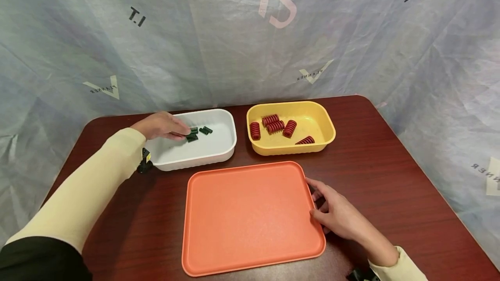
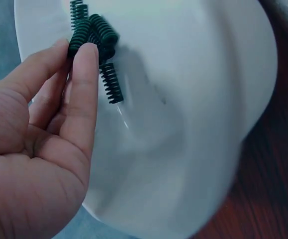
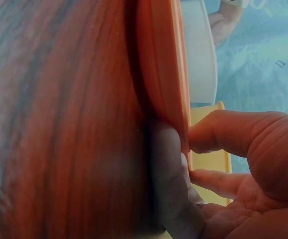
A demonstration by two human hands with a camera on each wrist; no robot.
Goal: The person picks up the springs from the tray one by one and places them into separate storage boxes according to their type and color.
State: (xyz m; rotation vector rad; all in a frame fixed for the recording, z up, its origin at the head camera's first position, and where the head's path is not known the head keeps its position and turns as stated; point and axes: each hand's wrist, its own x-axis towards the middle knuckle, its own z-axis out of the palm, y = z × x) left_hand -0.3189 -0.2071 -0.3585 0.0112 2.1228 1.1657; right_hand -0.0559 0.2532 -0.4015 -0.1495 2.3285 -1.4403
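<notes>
In the head view my left hand [image 1: 164, 125] reaches into the white tub [image 1: 211, 158]. Its thumb and fingertips pinch a dark green coil spring [image 2: 79, 39] in the left wrist view. Against that one lie more green springs [image 2: 112, 83], some partly hidden behind the fingers. My right hand [image 1: 339, 212] holds the right edge of an orange tray [image 1: 250, 220], which has nothing on it. Seen from the right wrist, the thumb lies on one side of the tray's rim [image 3: 166, 64] and fingers on the other.
A yellow tub [image 1: 312, 121] stands right of the white one, behind the tray, with several thick red springs [image 1: 275, 126] in it. All stand on a dark red-brown wooden table [image 1: 375, 151]. A grey printed sheet [image 1: 218, 47] hangs along the table's back edge.
</notes>
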